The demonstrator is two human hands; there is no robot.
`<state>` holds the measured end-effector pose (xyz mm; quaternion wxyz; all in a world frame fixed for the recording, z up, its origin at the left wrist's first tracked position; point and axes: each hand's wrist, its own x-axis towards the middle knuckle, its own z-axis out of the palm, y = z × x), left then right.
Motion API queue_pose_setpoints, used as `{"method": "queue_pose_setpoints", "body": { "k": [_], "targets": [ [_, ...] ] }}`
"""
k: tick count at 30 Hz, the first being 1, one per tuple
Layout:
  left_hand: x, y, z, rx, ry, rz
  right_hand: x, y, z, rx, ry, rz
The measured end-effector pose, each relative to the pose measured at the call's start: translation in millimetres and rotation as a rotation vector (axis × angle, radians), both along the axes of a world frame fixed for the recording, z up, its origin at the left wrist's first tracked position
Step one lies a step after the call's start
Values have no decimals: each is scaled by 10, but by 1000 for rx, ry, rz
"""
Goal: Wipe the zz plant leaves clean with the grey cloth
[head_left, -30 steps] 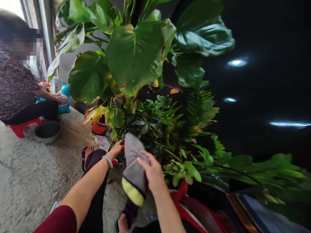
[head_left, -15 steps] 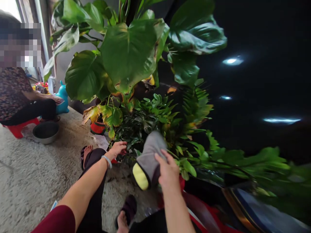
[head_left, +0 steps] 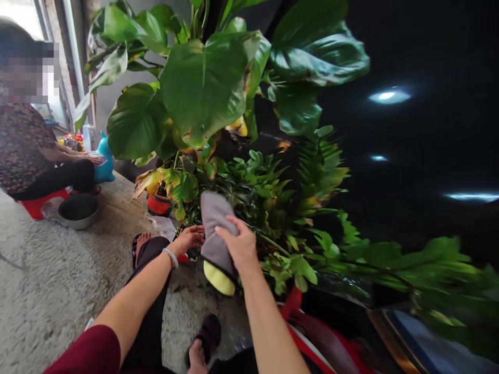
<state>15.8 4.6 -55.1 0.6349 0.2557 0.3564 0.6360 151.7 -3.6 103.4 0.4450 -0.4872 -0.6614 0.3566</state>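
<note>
A folded microfiber cloth (head_left: 218,228), grey with a yellow side and dark edging, is gripped in my right hand (head_left: 240,244), thumb and fingers pressed into it. It hangs in front of a low plant with dark narrow leaves (head_left: 230,189). My left hand (head_left: 189,240), with a pale bangle at the wrist, is just left of the cloth at the plant's lower edge. Its fingers are curled, and whatever they hold among the leaves is hidden. Above both hands spreads a plant with large heart-shaped leaves (head_left: 206,85), some browned at the edges.
A red pot (head_left: 159,204) and a printed paper (head_left: 166,227) are beyond my left hand. At left a person (head_left: 27,140) sits on a red stool (head_left: 35,205) near a grey basin (head_left: 78,210) and a blue toy animal (head_left: 104,161). A dark glossy surface (head_left: 421,140) stands at right.
My right hand has carried the cloth left, closer to my left hand, and the cloth now hangs more upright. My left hand has stayed almost in place.
</note>
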Motion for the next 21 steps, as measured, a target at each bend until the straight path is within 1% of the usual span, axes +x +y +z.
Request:
{"method": "queue_pose_setpoints", "body": {
  "k": [1,2,3,4,6,8,9,10,11,12,14,16,17,18,19,20,21],
  "targets": [
    [18,15,-19,7,3,-4,43,-85,-114,-37,-56,37],
    [30,31,-34,13,9,1,123,-201,-176,-56,-91,65],
    [37,45,-44,17,16,11,228,-329,-175,-62,-105,85],
    [37,56,-48,15,21,20,343,-450,-111,-56,-97,92],
    [25,63,-38,-1,24,33,545,-596,157,-22,-52,39],
    [13,54,-11,-20,11,37,635,-556,451,62,-14,-78],
    [13,45,4,-25,-3,36,629,-474,544,115,1,-123],
    [19,37,17,-25,-20,36,594,-371,580,159,16,-147],
    [30,30,26,-20,-36,37,537,-267,552,175,28,-143],
    [45,26,31,-15,-48,42,470,-183,466,160,35,-115],
    [75,29,26,-25,-51,73,356,-135,180,61,16,-27],
    [93,45,11,-80,-14,132,344,-269,-106,-54,-38,55],
    [94,54,4,-114,11,160,389,-383,-193,-99,-57,82],
    [88,61,-2,-142,35,175,466,-503,-223,-139,-61,93],
    [78,66,-5,-158,54,176,563,-611,-194,-167,-47,77],
    [65,67,-6,-160,66,166,670,-688,-113,-176,-20,29],
    [51,65,-5,-153,72,152,774,-721,5,-157,20,-61]
  ]
}}
